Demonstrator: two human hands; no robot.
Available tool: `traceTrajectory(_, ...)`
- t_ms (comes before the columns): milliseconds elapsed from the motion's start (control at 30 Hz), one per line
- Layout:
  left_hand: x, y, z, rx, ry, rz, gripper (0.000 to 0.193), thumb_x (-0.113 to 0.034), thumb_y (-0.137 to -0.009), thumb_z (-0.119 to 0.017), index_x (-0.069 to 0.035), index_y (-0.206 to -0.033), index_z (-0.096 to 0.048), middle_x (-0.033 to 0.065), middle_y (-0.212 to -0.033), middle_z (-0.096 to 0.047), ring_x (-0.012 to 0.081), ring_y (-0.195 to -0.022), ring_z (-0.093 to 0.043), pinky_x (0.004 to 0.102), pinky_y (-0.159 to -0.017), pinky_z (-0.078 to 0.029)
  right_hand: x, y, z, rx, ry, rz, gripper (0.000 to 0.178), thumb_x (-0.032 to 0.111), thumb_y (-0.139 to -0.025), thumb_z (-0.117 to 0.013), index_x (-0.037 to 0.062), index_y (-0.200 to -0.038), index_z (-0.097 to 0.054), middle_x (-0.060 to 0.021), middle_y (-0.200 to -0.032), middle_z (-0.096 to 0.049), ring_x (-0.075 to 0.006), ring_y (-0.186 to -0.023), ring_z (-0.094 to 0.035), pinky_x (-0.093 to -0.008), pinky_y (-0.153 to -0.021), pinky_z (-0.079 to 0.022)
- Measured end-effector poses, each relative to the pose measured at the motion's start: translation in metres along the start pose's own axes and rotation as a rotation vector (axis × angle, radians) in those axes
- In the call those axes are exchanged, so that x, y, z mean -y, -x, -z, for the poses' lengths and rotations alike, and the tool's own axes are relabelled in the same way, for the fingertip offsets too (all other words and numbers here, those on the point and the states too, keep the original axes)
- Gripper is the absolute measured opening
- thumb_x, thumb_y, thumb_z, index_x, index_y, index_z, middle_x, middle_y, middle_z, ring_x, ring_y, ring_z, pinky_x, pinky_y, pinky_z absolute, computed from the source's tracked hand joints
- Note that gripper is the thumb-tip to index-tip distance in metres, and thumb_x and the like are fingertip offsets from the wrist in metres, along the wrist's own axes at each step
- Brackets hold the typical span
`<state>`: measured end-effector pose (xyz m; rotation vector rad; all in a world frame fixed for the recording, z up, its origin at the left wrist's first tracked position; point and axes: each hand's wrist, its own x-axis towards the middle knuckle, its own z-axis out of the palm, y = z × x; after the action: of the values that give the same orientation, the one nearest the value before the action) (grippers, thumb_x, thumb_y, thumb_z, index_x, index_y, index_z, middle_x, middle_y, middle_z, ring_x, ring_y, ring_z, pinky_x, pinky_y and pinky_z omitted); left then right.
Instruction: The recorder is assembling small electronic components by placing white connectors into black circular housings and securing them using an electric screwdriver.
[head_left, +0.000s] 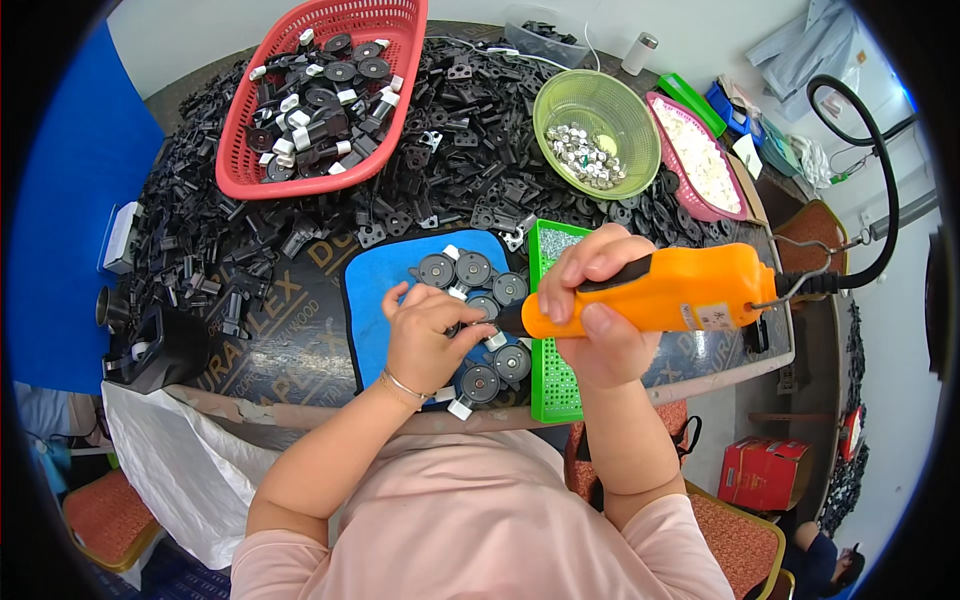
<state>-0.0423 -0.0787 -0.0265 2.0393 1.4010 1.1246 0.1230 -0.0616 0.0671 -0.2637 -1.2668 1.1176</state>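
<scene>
My right hand (605,300) is wrapped round an orange electric screwdriver (690,290), held nearly level with its black nose pointing left. At that nose, the thumb and forefinger of my left hand (430,335) pinch together; what is between them is too small or hidden to make out. Beneath both hands lies a blue mat (375,290). Several black round wheel-like parts with white tabs are grouped on it, among them one at the front (480,383) and one at the back (436,270). My left hand covers some of the group.
Right of the mat stands a green tray (552,385) with small metal pieces. A red basket (228,150) of similar parts sits on heaped black pieces (450,150). Behind are a green basket (640,120) of metal bits and a pink basket (715,207) of white pieces. A black cable (880,190) trails from the screwdriver.
</scene>
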Motion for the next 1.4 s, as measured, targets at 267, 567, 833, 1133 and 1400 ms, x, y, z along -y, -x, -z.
traceTrajectory(267, -0.04, 0.023, 0.009, 0.287, -0.315, -0.195, 0.061, -0.052, -0.067, -0.068, -0.003, -0.103, -0.061, 0.0097, -0.106, -0.06, 0.0232, -0.104, -0.051, 0.0517, -0.101, -0.024, -0.032, -0.003, 0.01, -0.035, 0.147, -0.03, 0.025, -0.001, -0.074, -0.062, -0.0021, -0.096, -0.051, -0.0145, -0.093, -0.051, -0.0181, -0.067, -0.056, -0.0296, -0.063, -0.049)
traceTrajectory(567, -0.036, 0.029, -0.006, 0.378, -0.414, -0.211, 0.087, -0.063, -0.073, -0.057, 0.008, -0.123, -0.05, 0.0199, -0.13, -0.048, 0.0282, -0.127, -0.039, 0.0489, -0.104, -0.025, -0.045, -0.005, -0.001, -0.007, 0.242, -0.13, 0.023, -0.006, -0.071, -0.062, -0.0012, -0.091, -0.052, -0.0116, -0.086, -0.052, -0.0154, -0.065, -0.056, -0.0272, -0.061, -0.05)
traceTrajectory(833, -0.035, 0.026, -0.004, 0.476, -0.358, -0.162, 0.089, -0.063, -0.072, -0.058, 0.009, -0.125, -0.048, 0.02, -0.134, -0.045, 0.0282, -0.127, -0.039, 0.0486, -0.102, -0.027, -0.052, 0.001, -0.008, 0.002, 0.196, -0.2, 0.021, -0.004, -0.071, -0.063, 0.0014, -0.089, -0.053, -0.0102, -0.086, -0.052, -0.0132, -0.067, -0.055, -0.0247, -0.06, -0.049)
traceTrajectory(1133, -0.033, 0.031, -0.006, 0.376, -0.385, -0.201, 0.089, -0.063, -0.071, -0.059, 0.007, -0.125, -0.048, 0.0192, -0.136, -0.044, 0.0275, -0.127, -0.039, 0.0472, -0.101, -0.026, -0.011, -0.029, 0.01, 0.073, 0.056, -0.049, 0.029, 0.01, -0.074, -0.067, 0.0013, -0.095, -0.05, -0.0134, -0.091, -0.05, -0.018, -0.067, -0.057, -0.0292, -0.062, -0.048)
traceTrajectory(1400, -0.03, 0.007, 0.001, 0.385, -0.29, -0.214, 0.049, -0.043, -0.074, -0.067, -0.005, -0.103, -0.062, 0.0108, -0.114, -0.059, 0.0259, -0.105, -0.052, 0.0463, -0.094, -0.03, 0.028, 0.011, 0.074, -0.213, 0.376, -0.048, 0.025, 0.001, -0.071, -0.062, -0.0014, -0.093, -0.049, -0.0134, -0.09, -0.05, -0.0188, -0.061, -0.054, -0.0292, -0.058, -0.048)
